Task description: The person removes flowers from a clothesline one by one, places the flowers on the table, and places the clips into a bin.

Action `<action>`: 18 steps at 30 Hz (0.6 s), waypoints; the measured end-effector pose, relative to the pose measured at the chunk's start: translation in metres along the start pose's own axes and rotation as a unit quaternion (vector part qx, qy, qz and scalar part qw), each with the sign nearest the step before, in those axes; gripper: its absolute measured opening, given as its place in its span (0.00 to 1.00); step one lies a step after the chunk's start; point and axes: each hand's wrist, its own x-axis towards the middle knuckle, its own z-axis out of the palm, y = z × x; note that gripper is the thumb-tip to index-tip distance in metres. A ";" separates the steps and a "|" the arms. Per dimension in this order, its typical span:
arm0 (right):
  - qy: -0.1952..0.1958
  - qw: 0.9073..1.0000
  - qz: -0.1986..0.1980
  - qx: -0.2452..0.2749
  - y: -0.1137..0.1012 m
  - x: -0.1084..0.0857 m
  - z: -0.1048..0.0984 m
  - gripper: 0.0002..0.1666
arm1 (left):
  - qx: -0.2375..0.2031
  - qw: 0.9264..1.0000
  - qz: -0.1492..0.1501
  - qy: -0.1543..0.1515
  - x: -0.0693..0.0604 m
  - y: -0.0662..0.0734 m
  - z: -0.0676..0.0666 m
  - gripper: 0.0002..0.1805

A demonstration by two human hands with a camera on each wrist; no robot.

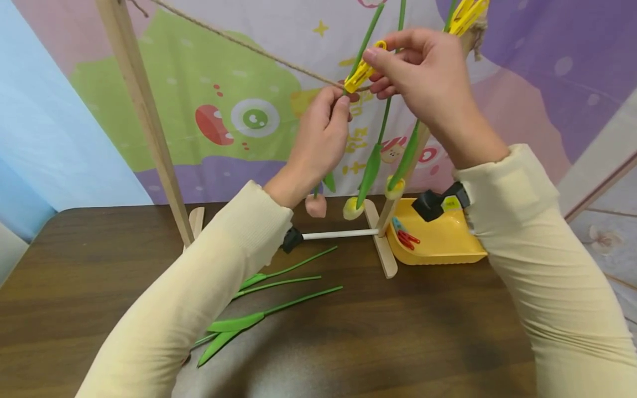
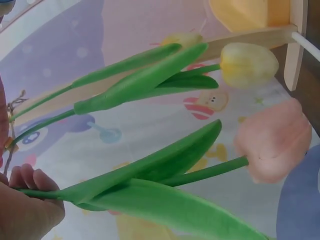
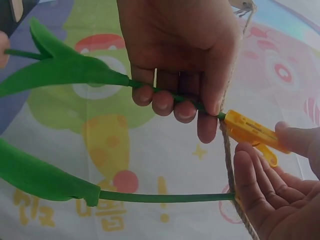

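Note:
With curled fingers, my left hand point(image 1: 318, 135) grips the green stem of an artificial tulip whose pink bloom point(image 2: 272, 140) hangs downward. My right hand point(image 1: 430, 77) pinches a yellow clothespin point(image 1: 362, 74) between thumb and fingers. In the right wrist view, the front of that clothespin point(image 3: 250, 129) sits over the stem at the twine point(image 3: 226, 155), just beside my left fingertips. Two tulips with pale yellow blooms, one nearer point(image 1: 353, 208) and one farther right point(image 1: 395, 188), hang upside down alongside. Another yellow clothespin point(image 1: 466, 16) is at the twine's right end.
A wooden post point(image 1: 144, 110) stands on the left, and a white rod point(image 1: 340, 235) runs low across the frame. Several green stems point(image 1: 303, 301) lie on the dark table point(image 1: 423, 326). At right, a yellow tray point(image 1: 443, 258) contains red clothespins point(image 1: 408, 239).

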 end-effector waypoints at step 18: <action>0.029 0.987 -0.031 0.157 0.005 -0.003 -0.007 0.10 | -0.005 1.000 0.019 -0.008 -0.002 0.001 -0.003 0.16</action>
